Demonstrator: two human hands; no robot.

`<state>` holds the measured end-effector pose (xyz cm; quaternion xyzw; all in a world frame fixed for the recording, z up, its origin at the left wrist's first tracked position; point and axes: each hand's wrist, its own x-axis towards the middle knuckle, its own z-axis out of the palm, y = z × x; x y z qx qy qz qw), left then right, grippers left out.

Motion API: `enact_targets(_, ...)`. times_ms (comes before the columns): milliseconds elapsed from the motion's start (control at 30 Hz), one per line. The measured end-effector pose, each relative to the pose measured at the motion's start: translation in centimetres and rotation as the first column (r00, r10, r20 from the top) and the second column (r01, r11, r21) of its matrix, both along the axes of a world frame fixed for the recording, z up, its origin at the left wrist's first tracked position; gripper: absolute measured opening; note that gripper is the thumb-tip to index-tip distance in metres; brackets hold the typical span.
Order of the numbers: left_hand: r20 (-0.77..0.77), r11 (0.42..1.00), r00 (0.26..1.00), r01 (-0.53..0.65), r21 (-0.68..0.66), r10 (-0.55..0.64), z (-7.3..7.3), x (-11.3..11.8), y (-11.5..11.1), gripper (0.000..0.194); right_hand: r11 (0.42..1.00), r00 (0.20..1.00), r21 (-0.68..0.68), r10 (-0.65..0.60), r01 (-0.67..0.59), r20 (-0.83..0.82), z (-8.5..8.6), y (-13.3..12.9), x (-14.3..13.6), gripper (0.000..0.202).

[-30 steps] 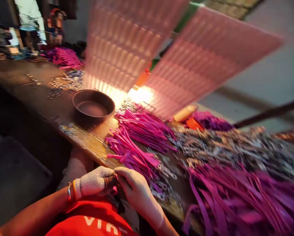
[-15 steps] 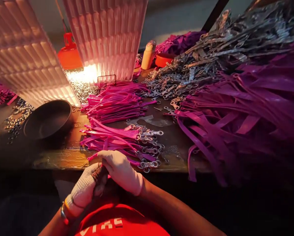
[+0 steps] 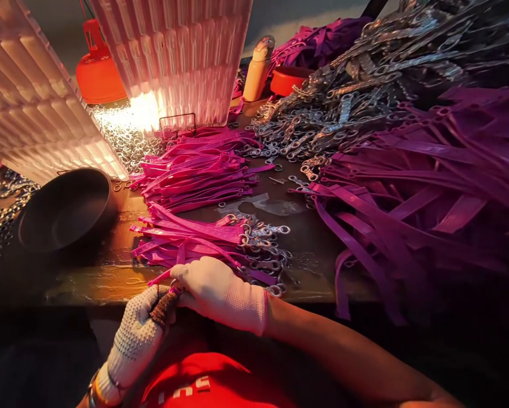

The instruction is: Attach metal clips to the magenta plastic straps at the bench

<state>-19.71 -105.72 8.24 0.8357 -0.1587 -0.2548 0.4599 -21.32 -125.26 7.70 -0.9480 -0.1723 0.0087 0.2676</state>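
Both my gloved hands meet low in the middle, at the table's near edge. My left hand (image 3: 139, 320), in a dotted white glove with brown at the thumb, is closed on a pink strap (image 3: 176, 290) of which only a bit shows. My right hand (image 3: 214, 289), in a white glove, pinches at a small metal ring (image 3: 174, 283) beside that bit. Another pink strap end (image 3: 158, 277) pokes out left of my right fingertips; I cannot tell whether it is the same strap. Just beyond lies a bundle of pink straps (image 3: 203, 232) with metal clasps (image 3: 265, 243) at their right ends.
A dark round bowl (image 3: 67, 209) stands left. Behind are more pink straps (image 3: 199, 170), loose rings (image 3: 131, 141), a red lamp (image 3: 99, 76) and upright ribbed plastic trays (image 3: 186, 62). At right lie heaped metal clasps (image 3: 348, 107) and purple straps (image 3: 428, 187); a bottle (image 3: 257, 71) stands behind.
The view has shifted a little. My right hand has turned and its fingertips now bring a metal ring and a bit of pink strap into sight between my hands.
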Motion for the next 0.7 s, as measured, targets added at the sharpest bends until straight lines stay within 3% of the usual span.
enact_targets(133,0.015,1.000,1.000,0.025,-0.003,-0.025,0.1,0.1,-0.4,0.043,0.993,0.995,-0.076,0.097,-0.094,0.031,0.8,-0.8,0.3,0.030)
enact_targets(300,0.071,1.000,0.997,-0.007,0.012,0.006,0.6,0.2,-1.2,0.040,0.987,0.995,-0.126,0.099,-0.095,0.028,1.4,-1.7,0.3,0.034)
enact_targets(400,0.087,0.997,0.994,0.065,0.047,-0.069,1.1,0.9,-1.9,0.042,0.976,0.989,-0.192,0.122,-0.103,0.088,1.0,-2.0,0.0,0.037)
enact_targets(533,0.090,0.977,0.975,0.197,0.080,-0.204,2.3,2.4,-3.0,0.040,0.979,0.970,-0.171,0.144,-0.111,0.197,0.8,-2.8,-0.2,0.039)
enact_targets(633,0.026,0.942,0.945,0.322,0.098,-0.326,3.8,4.2,-3.0,0.026,0.977,0.963,-0.175,0.156,-0.119,0.220,1.5,-4.1,-0.3,0.038)
enact_targets(700,-0.021,0.969,0.970,0.241,0.046,-0.240,4.9,5.9,-2.3,0.007,0.974,0.964,-0.208,0.139,-0.092,0.227,2.2,-5.3,-0.2,0.037)
